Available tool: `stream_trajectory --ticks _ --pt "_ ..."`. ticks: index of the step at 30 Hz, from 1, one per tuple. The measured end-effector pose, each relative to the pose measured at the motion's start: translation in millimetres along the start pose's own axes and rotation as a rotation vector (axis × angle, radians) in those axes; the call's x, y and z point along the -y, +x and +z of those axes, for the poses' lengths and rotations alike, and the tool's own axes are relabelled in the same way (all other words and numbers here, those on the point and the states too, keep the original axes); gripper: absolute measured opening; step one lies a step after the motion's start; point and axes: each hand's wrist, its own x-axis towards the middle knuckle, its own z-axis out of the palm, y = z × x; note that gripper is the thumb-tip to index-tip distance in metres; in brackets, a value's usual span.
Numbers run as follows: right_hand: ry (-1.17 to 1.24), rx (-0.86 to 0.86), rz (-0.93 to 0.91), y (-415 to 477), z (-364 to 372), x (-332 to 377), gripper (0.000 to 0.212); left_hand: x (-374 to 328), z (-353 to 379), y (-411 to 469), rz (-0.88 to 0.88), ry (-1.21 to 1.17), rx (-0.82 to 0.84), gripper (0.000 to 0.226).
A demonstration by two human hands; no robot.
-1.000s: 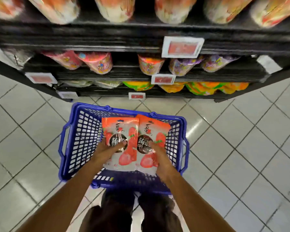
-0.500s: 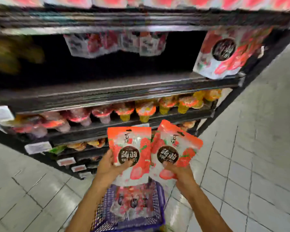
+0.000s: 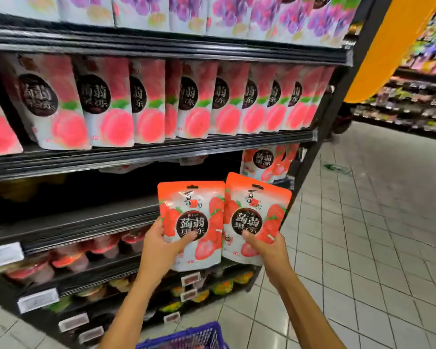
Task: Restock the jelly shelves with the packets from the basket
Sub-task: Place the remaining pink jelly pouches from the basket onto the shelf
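**Two packets lifted, neither shelved yet**

Left hand (image 3: 161, 245) grips the left packet (image 3: 191, 222), thumb across its front. Right hand (image 3: 267, 248) grips the right packet (image 3: 254, 217) the same way. Both are held in front of the strawberry shelf (image 3: 86, 222), which looks mostly bare. One shelved packet (image 3: 264, 162) stands at 1 o'clock from them. The basket (image 3: 186, 340) is at 6 o'clock, contents cut off, probably more inside.

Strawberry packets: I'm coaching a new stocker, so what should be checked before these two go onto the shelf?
1. Left hand grips left packet: ok.
2. Right hand grips right packet: ok.
3. Shelved strawberry packet matches them: ok.
4. Shelf shows dark free room left of it: ok.
5. Both held fronts face the camera: ok.
6. Price labels readable: cannot tell, blurred.
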Motion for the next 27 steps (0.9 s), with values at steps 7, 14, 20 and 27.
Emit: stream_trajectory --ticks 7,14,20,27 --pt "-0.005 -0.003 0.02 41 -14 -1 0.041 5 24 25 -0.025 0.018 -0.062 0.045" --pt "-0.045 0.037 0.03 103 -21 4 0.041 7 43 63 -0.078 0.048 -0.102 0.047" --pt "-0.039 0.067 0.014 157 -16 17 0.046 13 56 91 -0.098 0.078 -0.172 0.043" --pt "-0.041 0.029 -0.045 201 -7 25 0.021 11 67 111 -0.106 0.101 -0.225 0.044"
